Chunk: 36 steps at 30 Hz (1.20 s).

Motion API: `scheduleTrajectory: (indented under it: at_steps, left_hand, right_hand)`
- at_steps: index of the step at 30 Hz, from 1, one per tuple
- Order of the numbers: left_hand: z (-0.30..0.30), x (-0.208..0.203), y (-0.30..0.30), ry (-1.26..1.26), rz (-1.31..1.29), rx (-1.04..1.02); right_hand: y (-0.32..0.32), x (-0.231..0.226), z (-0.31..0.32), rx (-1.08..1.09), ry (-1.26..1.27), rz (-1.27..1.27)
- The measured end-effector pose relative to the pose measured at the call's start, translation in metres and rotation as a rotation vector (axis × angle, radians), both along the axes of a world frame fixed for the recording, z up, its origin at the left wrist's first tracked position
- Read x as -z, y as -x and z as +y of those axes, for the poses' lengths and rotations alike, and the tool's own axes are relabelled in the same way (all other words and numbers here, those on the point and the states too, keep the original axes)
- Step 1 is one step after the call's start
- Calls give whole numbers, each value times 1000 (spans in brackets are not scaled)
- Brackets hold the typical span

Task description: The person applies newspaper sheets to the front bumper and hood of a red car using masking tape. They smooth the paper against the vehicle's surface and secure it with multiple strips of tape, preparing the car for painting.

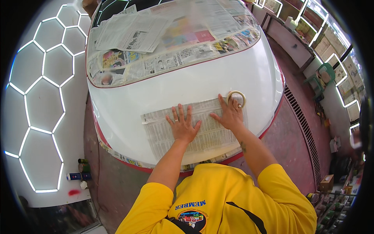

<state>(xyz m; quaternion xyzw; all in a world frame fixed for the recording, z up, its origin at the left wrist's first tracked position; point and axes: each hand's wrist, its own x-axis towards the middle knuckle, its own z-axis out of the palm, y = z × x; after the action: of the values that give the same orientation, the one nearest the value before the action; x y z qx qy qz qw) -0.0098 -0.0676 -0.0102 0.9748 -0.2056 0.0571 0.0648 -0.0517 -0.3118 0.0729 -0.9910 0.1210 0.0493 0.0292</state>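
A sheet of newspaper (206, 135) lies on the white hood of a car (171, 89) in front of me. My left hand (182, 126) presses flat on its left half, fingers spread, holding nothing. On the upper right part of the sheet rests my right hand (229, 113), thumb and index finger stretched out. A roll of masking tape (244, 97) sits around its other fingers, which carry it; their tips are partly hidden. A ring shows on each hand.
Taped newspaper (132, 35) covers the windshield area. Masking paper and a red edge (128, 159) run along the car's front. A floor drain grate (302, 128) and a green plastic chair (321, 80) are at right. Cans (83, 167) stand by the left wall with lit hexagons (44, 97).
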Motion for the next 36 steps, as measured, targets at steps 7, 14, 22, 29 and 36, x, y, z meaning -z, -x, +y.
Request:
scheduleTrajectory:
  at_steps: [7, 14, 22, 29, 36]
  left_hand:
    - [-39, -44, 0, -173, 64, 8]
    - [-80, -29, -7, -61, 155, 304]
    - [-79, -34, -5, -178, 173, 292]
    - [-81, -41, -6, -237, 206, 280]
    - [-83, -41, -4, -218, 157, 277]
  right_hand:
    - [-3, -6, -5, -21, -52, 49]
    - [-2, 8, -17, -42, -61, -27]
    - [16, 16, -113, 77, 32, -60]
    - [19, 11, -106, 93, 47, -262]
    - [2, 27, -18, -217, -132, -213]
